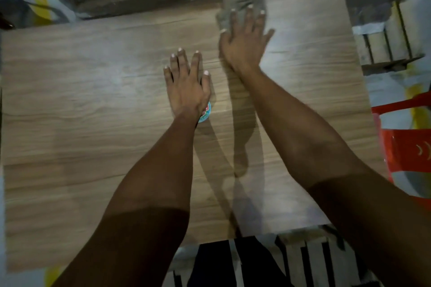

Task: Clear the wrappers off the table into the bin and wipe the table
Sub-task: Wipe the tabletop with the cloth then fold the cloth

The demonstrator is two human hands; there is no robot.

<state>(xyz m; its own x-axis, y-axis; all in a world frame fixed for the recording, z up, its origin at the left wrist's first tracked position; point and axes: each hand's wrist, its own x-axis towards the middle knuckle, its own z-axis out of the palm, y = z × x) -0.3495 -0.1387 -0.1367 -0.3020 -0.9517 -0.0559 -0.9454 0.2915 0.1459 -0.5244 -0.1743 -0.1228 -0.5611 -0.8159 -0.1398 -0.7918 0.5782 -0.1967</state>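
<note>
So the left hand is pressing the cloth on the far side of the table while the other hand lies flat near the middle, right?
Not quite: the head view shows the right hand pressing the cloth on the table; the left hand lies flat.

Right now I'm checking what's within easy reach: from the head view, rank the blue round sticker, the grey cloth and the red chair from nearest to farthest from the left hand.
1. Blue round sticker: partly under the wrist of the left hand.
2. Grey cloth: farther up the table, under the right hand.
3. Red chair: off the table's right edge.
</note>
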